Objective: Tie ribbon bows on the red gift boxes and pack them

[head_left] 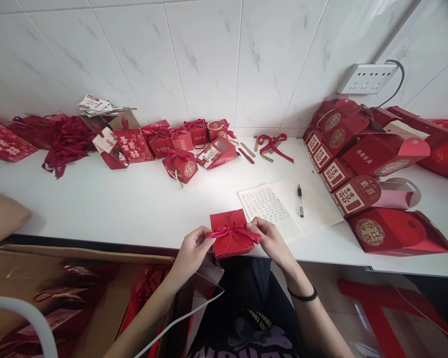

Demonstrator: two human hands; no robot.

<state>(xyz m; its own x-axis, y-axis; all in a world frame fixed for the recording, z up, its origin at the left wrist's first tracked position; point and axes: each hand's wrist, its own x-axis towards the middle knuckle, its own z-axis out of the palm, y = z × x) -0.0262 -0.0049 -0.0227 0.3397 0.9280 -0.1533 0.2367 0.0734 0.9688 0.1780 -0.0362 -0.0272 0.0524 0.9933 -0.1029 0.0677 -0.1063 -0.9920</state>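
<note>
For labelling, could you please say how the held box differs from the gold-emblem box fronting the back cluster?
The held box looks unprinted; the emblem box bears a round gold emblem. The held box is nearer, the emblem box farther back. Both are red and ribboned.

the small red box [229,246] was shut, its curved top flaps meeting like petals. it sat top up, turned slightly askew, at the front edge of the counter [115,199]. a shiny pinkish-red ribbon [224,232] crossed the middle of its top, the ends reaching out past the left and right sides.
</note>
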